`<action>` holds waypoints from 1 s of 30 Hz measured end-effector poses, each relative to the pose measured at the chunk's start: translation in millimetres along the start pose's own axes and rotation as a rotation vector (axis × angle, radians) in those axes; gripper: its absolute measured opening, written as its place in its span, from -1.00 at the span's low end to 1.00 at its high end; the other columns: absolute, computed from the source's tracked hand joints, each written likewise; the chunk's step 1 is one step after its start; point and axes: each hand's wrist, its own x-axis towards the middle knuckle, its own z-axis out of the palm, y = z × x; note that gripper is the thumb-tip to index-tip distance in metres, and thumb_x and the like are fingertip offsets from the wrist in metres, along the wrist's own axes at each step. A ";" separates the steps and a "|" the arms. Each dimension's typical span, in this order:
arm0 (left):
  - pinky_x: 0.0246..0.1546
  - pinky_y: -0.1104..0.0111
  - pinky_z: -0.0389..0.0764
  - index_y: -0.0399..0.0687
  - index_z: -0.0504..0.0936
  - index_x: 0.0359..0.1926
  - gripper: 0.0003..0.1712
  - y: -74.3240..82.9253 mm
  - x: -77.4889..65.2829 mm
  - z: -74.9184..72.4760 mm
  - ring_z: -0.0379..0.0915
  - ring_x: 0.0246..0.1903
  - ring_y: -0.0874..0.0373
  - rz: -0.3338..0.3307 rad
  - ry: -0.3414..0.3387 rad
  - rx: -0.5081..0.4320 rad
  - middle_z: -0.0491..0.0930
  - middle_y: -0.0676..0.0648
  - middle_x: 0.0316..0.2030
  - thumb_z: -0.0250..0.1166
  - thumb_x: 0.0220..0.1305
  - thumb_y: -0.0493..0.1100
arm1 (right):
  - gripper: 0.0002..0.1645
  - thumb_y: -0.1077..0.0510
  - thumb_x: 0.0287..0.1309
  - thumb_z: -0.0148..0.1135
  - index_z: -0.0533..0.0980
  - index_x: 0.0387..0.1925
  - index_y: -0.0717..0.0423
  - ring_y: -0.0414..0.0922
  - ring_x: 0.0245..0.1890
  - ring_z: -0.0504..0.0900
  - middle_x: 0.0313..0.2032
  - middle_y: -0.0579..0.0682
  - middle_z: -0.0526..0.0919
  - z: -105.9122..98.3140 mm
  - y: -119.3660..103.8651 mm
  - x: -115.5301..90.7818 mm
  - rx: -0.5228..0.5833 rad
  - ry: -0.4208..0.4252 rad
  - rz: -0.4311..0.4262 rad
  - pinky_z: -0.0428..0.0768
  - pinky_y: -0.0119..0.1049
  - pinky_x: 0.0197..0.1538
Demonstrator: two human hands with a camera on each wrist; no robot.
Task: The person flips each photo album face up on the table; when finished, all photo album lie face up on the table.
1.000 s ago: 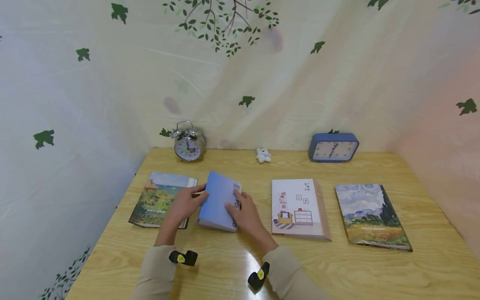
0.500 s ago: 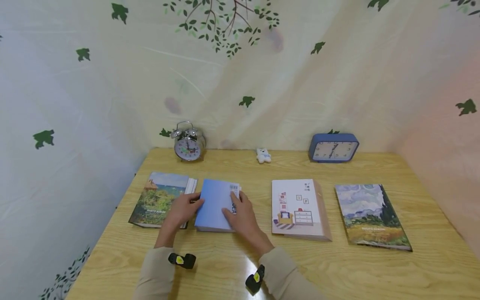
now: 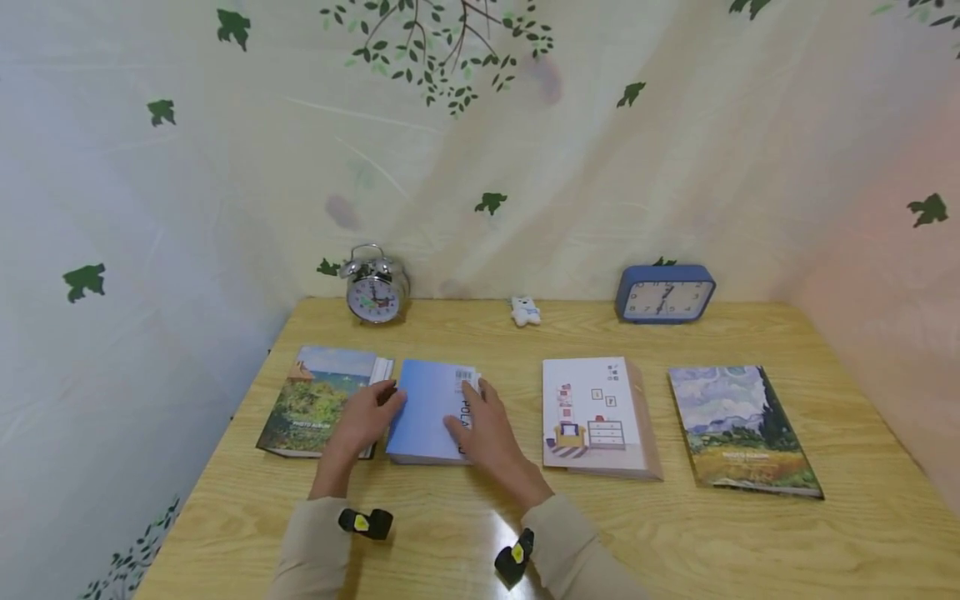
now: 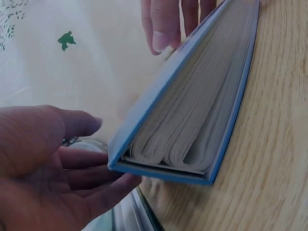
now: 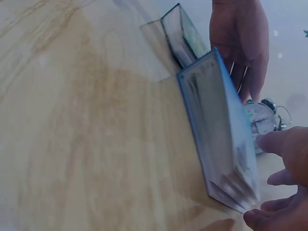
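A thick blue photo album (image 3: pixel 427 412) lies flat in the head view, dark lettering along its right side. At its spine is my left hand (image 3: pixel 363 421), the straight fingers touching the lower edge and the thumb raised off the cover, as the left wrist view shows of the album's spine end (image 4: pixel 166 174). My right hand (image 3: pixel 491 433) is over the album's right side, fingers loosely spread along the page edge, the thumb above the cover. A landscape-covered photo album (image 3: pixel 318 392) lies just left, partly behind my left hand.
A white album with a furniture drawing (image 3: pixel 588 408) and a painted landscape album (image 3: pixel 742 429) lie to the right. Along the back stand a silver alarm clock (image 3: pixel 375 292), a small white bear figure (image 3: pixel 525 312) and a blue rectangular clock (image 3: pixel 666 296). Patterned curtain surrounds the table.
The blue album was tilted up between both hands a second ago; it has come down flat and shifted slightly left. Both hands followed it, and the right thumb has moved a little left.
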 end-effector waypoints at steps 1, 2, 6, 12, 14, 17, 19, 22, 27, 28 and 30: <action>0.20 -0.03 0.40 -0.26 0.24 0.38 -0.38 2.0 0.3 0.0 0.31 0.26 -0.21 -0.001 0.024 -0.013 0.37 -0.32 0.27 -0.01 0.46 0.01 | -0.23 -0.06 0.26 0.19 0.21 0.41 0.11 0.19 0.41 0.15 0.44 0.22 0.08 -3.3 -0.4 -0.3 0.003 0.006 -0.006 0.22 0.08 0.38; 0.21 -0.02 0.40 -0.25 0.23 0.39 -0.37 4.3 0.3 0.1 0.30 0.26 -0.20 -0.004 0.054 -0.028 0.36 -0.32 0.28 -0.02 0.47 0.03 | -0.23 -0.05 0.26 0.18 0.20 0.41 0.13 0.20 0.40 0.15 0.43 0.23 0.09 -6.5 -0.2 -0.1 0.008 0.014 -0.012 0.23 0.09 0.38; 0.20 0.00 0.42 -0.26 0.25 0.37 -0.39 16.2 -0.6 0.9 0.32 0.25 -0.22 0.027 0.204 -0.088 0.34 -0.33 0.28 0.00 0.46 0.02 | -0.23 -0.02 0.26 0.19 0.20 0.40 0.16 0.23 0.37 0.19 0.41 0.26 0.12 -22.8 0.7 -1.1 0.021 0.046 -0.037 0.25 0.13 0.35; 0.10 0.06 0.53 -0.23 0.38 0.29 -0.44 38.2 -4.2 9.1 0.47 0.13 -0.20 0.107 0.312 -0.109 0.43 -0.33 0.20 0.06 0.43 0.02 | -0.27 0.02 0.26 0.19 0.23 0.38 0.20 0.29 0.33 0.24 0.38 0.29 0.16 -52.7 8.1 -4.9 0.050 0.107 -0.074 0.31 0.17 0.30; 0.09 0.07 0.54 -0.26 0.39 0.27 -0.44 44.3 -3.8 15.0 0.49 0.11 -0.21 0.125 0.309 -0.113 0.44 -0.34 0.19 0.08 0.42 0.03 | -0.28 0.01 0.28 0.17 0.23 0.38 0.18 0.28 0.34 0.23 0.39 0.27 0.16 -64.7 11.3 -7.0 0.052 0.120 -0.076 0.30 0.17 0.30; 0.08 0.09 0.55 -0.29 0.40 0.26 -0.43 51.8 -2.5 26.0 0.49 0.11 -0.20 0.145 0.288 -0.129 0.45 -0.33 0.18 0.12 0.40 0.02 | -0.29 0.00 0.30 0.15 0.23 0.39 0.16 0.25 0.37 0.20 0.39 0.25 0.16 -82.7 18.3 -10.4 0.051 0.138 -0.077 0.27 0.17 0.32; 0.07 0.10 0.56 -0.31 0.40 0.25 -0.43 55.6 -1.8 34.1 0.49 0.11 -0.19 0.163 0.275 -0.130 0.47 -0.32 0.18 0.14 0.39 0.00 | -0.29 -0.02 0.31 0.14 0.22 0.39 0.15 0.23 0.37 0.20 0.40 0.23 0.15 -94.5 24.2 -13.0 0.052 0.145 -0.068 0.29 0.16 0.32; 0.05 0.13 0.58 -0.32 0.42 0.23 -0.44 60.3 -1.0 46.3 0.49 0.11 -0.17 0.199 0.243 -0.129 0.49 -0.29 0.16 0.16 0.38 -0.02 | -0.29 -0.01 0.32 0.13 0.21 0.39 0.15 0.24 0.37 0.20 0.40 0.23 0.13 -110.9 35.2 -17.8 0.049 0.167 -0.058 0.31 0.18 0.29; 0.03 0.15 0.59 -0.28 0.42 0.25 -0.43 71.5 -4.4 64.5 0.50 0.11 -0.15 0.267 0.162 -0.142 0.49 -0.26 0.15 0.16 0.37 0.01 | -0.29 -0.04 0.34 0.10 0.20 0.39 0.17 0.26 0.37 0.16 0.39 0.27 0.13 -134.8 57.5 -27.7 0.005 0.215 -0.034 0.26 0.24 0.29; 0.03 0.14 0.59 -0.27 0.41 0.26 -0.42 74.1 -5.6 67.9 0.49 0.11 -0.15 0.283 0.140 -0.149 0.49 -0.26 0.16 0.16 0.37 0.01 | -0.29 -0.05 0.35 0.09 0.20 0.39 0.18 0.27 0.37 0.16 0.39 0.28 0.13 -139.1 62.4 -30.1 -0.007 0.225 -0.031 0.26 0.25 0.28; 0.04 0.12 0.58 -0.27 0.38 0.28 -0.41 79.0 -7.8 74.9 0.46 0.13 -0.17 0.315 0.099 -0.167 0.47 -0.27 0.17 0.16 0.38 0.00 | -0.28 -0.08 0.35 0.07 0.19 0.39 0.20 0.29 0.36 0.14 0.39 0.30 0.12 -147.3 72.5 -35.3 -0.029 0.239 -0.019 0.23 0.27 0.28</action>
